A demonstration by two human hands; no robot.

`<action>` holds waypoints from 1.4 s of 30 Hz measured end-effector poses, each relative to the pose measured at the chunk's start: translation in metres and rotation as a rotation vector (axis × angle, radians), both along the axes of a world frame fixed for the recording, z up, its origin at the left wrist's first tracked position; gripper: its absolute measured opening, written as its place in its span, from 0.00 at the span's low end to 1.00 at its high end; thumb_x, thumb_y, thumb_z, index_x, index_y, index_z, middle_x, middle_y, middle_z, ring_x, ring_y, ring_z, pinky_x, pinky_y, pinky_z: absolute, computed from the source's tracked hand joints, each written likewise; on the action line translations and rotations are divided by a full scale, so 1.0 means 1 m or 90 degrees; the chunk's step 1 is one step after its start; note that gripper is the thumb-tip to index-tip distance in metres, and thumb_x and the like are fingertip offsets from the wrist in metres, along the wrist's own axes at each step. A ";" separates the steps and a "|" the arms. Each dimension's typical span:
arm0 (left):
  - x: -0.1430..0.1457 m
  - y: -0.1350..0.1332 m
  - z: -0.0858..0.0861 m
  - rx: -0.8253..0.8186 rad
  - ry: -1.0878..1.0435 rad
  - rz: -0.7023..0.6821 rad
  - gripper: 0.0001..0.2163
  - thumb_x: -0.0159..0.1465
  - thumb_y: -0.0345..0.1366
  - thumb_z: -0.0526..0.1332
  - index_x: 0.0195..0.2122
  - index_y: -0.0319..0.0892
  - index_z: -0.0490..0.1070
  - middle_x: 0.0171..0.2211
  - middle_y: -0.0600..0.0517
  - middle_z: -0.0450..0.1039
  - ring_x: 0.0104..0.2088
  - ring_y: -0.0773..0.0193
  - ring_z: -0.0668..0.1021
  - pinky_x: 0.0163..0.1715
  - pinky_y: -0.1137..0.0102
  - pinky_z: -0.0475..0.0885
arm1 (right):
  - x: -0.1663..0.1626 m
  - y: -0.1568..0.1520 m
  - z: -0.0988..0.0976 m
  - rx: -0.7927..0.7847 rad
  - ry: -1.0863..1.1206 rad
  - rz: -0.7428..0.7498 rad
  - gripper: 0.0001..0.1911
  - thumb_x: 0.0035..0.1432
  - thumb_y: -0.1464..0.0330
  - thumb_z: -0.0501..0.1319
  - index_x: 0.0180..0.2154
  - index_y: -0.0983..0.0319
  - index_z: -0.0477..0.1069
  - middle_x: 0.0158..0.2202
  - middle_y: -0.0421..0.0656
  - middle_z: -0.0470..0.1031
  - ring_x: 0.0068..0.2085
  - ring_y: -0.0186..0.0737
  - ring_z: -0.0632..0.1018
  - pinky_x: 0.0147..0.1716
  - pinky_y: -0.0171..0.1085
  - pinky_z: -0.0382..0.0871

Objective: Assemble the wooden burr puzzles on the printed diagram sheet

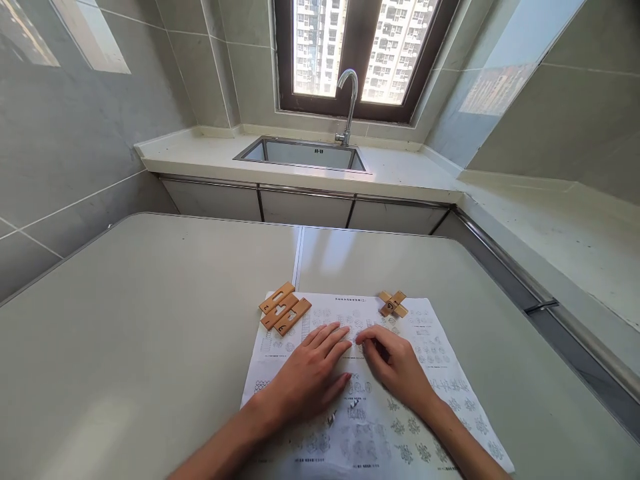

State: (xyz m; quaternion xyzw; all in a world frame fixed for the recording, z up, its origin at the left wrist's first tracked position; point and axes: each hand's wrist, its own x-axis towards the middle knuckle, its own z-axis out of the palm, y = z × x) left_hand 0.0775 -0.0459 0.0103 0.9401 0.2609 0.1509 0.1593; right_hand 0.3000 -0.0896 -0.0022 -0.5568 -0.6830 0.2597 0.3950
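A white printed sheet full of small diagrams lies on the table in front of me. My left hand rests flat on the sheet, fingers stretched out. My right hand lies beside it with the fingers curled and the index finger pointing at the print near the sheet's middle. Three flat notched wooden pieces lie side by side at the sheet's far left corner. A small crossed assembly of wooden pieces sits at the far right part of the sheet. Neither hand touches the wood.
Beyond the table runs a counter with a steel sink and a curved tap under a window. Another counter runs along the right wall. Grey tiled walls close in left and right.
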 end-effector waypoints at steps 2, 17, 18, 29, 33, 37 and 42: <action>0.000 0.000 -0.001 -0.001 -0.013 0.001 0.21 0.71 0.35 0.62 0.64 0.43 0.64 0.71 0.42 0.65 0.72 0.45 0.65 0.70 0.48 0.65 | 0.000 0.000 -0.001 0.002 0.000 0.004 0.12 0.74 0.69 0.54 0.40 0.57 0.75 0.37 0.42 0.80 0.33 0.42 0.78 0.32 0.38 0.68; 0.000 0.002 -0.001 0.000 -0.029 0.000 0.22 0.70 0.34 0.63 0.64 0.45 0.65 0.70 0.43 0.65 0.71 0.45 0.66 0.69 0.47 0.67 | 0.000 0.002 -0.005 0.007 0.017 -0.018 0.12 0.75 0.66 0.54 0.43 0.57 0.76 0.39 0.45 0.82 0.34 0.43 0.79 0.35 0.40 0.73; 0.000 0.002 0.000 0.001 -0.024 -0.001 0.22 0.70 0.34 0.63 0.64 0.44 0.65 0.71 0.43 0.65 0.71 0.45 0.66 0.69 0.47 0.68 | 0.000 0.002 -0.005 0.000 0.028 -0.026 0.11 0.75 0.65 0.54 0.44 0.57 0.76 0.39 0.45 0.82 0.35 0.44 0.79 0.35 0.40 0.73; -0.001 0.004 -0.001 0.012 -0.033 -0.001 0.20 0.70 0.35 0.62 0.63 0.45 0.66 0.70 0.43 0.67 0.71 0.45 0.67 0.68 0.47 0.69 | 0.003 0.006 -0.010 -0.004 0.176 -0.114 0.28 0.73 0.63 0.56 0.70 0.54 0.54 0.49 0.47 0.80 0.30 0.37 0.79 0.37 0.41 0.79; -0.001 0.004 -0.002 0.014 -0.040 -0.002 0.20 0.71 0.35 0.62 0.64 0.45 0.66 0.70 0.44 0.67 0.71 0.46 0.67 0.68 0.47 0.68 | 0.005 0.008 -0.013 -0.027 0.204 -0.122 0.31 0.74 0.61 0.56 0.72 0.52 0.49 0.52 0.48 0.79 0.31 0.37 0.82 0.42 0.44 0.80; -0.001 0.004 -0.001 0.013 -0.043 -0.002 0.20 0.71 0.35 0.61 0.64 0.45 0.66 0.70 0.44 0.67 0.71 0.47 0.67 0.69 0.47 0.68 | 0.007 0.010 -0.016 -0.047 0.237 -0.135 0.32 0.73 0.60 0.57 0.72 0.51 0.50 0.55 0.49 0.77 0.32 0.37 0.82 0.42 0.44 0.81; -0.001 0.005 0.000 0.014 -0.024 -0.003 0.19 0.71 0.35 0.62 0.63 0.44 0.66 0.69 0.43 0.67 0.71 0.46 0.67 0.68 0.47 0.69 | 0.009 0.012 -0.019 -0.058 0.275 -0.146 0.31 0.72 0.61 0.59 0.71 0.49 0.51 0.58 0.49 0.75 0.33 0.37 0.81 0.40 0.44 0.81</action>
